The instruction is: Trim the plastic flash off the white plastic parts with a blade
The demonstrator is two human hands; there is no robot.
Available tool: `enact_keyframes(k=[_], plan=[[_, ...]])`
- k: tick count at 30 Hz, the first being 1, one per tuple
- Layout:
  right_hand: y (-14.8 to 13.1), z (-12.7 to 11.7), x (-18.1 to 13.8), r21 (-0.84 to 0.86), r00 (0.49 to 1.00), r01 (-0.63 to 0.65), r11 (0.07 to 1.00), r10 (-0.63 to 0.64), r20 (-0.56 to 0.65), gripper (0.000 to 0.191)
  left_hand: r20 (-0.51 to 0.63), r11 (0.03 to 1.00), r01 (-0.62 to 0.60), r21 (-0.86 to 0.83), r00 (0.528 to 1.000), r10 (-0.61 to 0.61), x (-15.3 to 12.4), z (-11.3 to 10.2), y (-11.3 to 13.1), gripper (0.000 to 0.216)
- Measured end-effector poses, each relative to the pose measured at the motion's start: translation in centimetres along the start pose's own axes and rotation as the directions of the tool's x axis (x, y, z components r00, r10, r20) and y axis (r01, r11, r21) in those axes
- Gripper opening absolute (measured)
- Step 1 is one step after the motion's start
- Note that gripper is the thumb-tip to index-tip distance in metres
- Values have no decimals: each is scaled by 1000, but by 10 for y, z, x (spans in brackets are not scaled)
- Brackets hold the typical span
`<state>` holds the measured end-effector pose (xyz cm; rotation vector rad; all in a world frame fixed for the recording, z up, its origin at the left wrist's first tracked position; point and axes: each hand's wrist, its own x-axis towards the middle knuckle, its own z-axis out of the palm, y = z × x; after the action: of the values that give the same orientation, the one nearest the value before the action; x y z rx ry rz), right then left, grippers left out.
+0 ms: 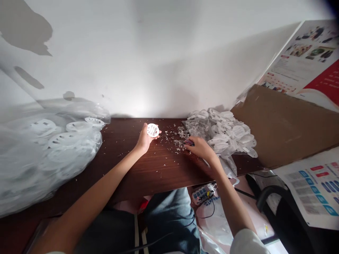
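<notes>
A white round plastic disc with slots [153,130] rests in my left hand [144,139], the fingers closed around its edge and its flat face turned up. My right hand [199,146] is low over the table, fingers curled together beside a heap of small pale bits [182,133]. Something dark shows at those fingertips, too small to make out. Just beyond this hand lies a large pile of similar white plastic discs [233,132], partly on a clear plastic bag [197,127].
A big clear bag of white discs [71,148] fills the left side of the brown table [148,173]. Cardboard [286,123] leans at the right. Loose bits are scattered across the tabletop. Below the front edge is a power strip [202,194] with cords.
</notes>
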<state>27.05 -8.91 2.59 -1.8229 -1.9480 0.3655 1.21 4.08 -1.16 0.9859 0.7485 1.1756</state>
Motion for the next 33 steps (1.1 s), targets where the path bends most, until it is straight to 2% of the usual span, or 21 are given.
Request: enact_keyframes(k=[7,13,19,23,29,33], plan=[[-10,13,16,9,995,82,997,-82,63,12,22,1000,18,-4,1000,-18,-1,-3,-3,59],[1,6,15,-29,999,32,999,-33,-31,16,41,1000,-4,-2,999,4,0,-5,-7,59],[-8,13,22,-33,996,89,996,-88,20,11,50,1000,-7,-6,999,8,-1,-6,-5,62],[-9,14,33,-103,998,57,993,-54,25,14,52,1000,-10,-3,999,10,0,-7,-7,64],[11,1,35,23,1000,-7,1000,7,-13,20,51,1000,-20,-3,999,20,1,-7,-9,61],[18,1,27,-10,999,-36,999,36,23,16,67,1000,-21,5,998,21,2,-8,-11,60]])
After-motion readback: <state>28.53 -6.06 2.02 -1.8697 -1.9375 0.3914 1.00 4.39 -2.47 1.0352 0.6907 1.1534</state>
